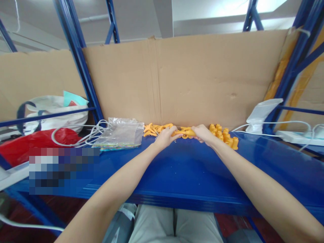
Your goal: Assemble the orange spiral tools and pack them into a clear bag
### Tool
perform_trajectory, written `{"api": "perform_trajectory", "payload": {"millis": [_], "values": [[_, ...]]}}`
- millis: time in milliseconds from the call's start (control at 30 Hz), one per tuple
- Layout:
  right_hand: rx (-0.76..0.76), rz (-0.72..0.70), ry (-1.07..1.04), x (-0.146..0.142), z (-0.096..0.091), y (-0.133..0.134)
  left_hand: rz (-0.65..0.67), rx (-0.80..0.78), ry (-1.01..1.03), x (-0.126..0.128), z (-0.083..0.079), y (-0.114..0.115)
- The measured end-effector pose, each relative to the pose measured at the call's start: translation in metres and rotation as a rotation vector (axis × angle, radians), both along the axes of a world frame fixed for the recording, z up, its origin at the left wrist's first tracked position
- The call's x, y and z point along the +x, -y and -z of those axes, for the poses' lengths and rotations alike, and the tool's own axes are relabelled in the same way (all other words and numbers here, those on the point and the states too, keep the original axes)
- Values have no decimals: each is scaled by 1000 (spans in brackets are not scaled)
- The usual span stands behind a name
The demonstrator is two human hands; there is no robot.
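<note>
At the back of the blue shelf, my left hand [167, 136] is closed with its fingertips on a yellow plastic piece [187, 132]. My right hand [202, 133] pinches the other end of the same piece. Its exact kind is too small and too covered to make out. Just left of my left hand lie several yellow branching plastic pieces [150, 129] with small metal chains among them. Beside my right hand stands a group of yellow cup-like plastic pieces [224, 135]. More yellow parts lie behind and below my fingers, partly hidden.
Clear plastic bags [124, 132] lie left of the yellow pieces, by a coiled white cable [95, 133] and a red bag [45, 143]. A cardboard panel [202, 81] closes off the back. A white pouch [262, 114] leans at the right post; a white power strip [291, 136] sits nearby.
</note>
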State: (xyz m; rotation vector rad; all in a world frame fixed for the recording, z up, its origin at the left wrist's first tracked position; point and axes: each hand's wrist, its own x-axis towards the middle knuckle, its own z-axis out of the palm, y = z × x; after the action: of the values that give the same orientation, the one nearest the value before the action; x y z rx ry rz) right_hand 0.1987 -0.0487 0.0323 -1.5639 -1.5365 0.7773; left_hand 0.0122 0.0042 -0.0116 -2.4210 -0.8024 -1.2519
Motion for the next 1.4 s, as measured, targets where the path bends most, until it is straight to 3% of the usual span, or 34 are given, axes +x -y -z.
{"api": "perform_trajectory", "payload": {"millis": [100,200,333,567,667,833,1100,1267,1400], "values": [[-59,-116,-149,3,0,-2,26,-32,36,0,-3,0],[-26,-243,-260,7,3,-5,39,-59,82,-2,-4,-1],[70,-308,-240,10,11,-11,14,-104,139,-4,-3,-4],[567,-51,125,5,30,-20,20,-97,100,-2,-4,-1],[635,58,204,4,30,-20,16,-39,41,0,-3,2],[460,147,167,1,23,-19,-42,58,-38,2,-2,7],[-20,29,-55,1,2,-1,-44,115,-92,1,-5,12],[-153,-302,-269,9,-9,3,-23,73,20,-1,-7,7],[-97,-478,-405,17,-11,6,-36,10,128,-4,-7,2]]}}
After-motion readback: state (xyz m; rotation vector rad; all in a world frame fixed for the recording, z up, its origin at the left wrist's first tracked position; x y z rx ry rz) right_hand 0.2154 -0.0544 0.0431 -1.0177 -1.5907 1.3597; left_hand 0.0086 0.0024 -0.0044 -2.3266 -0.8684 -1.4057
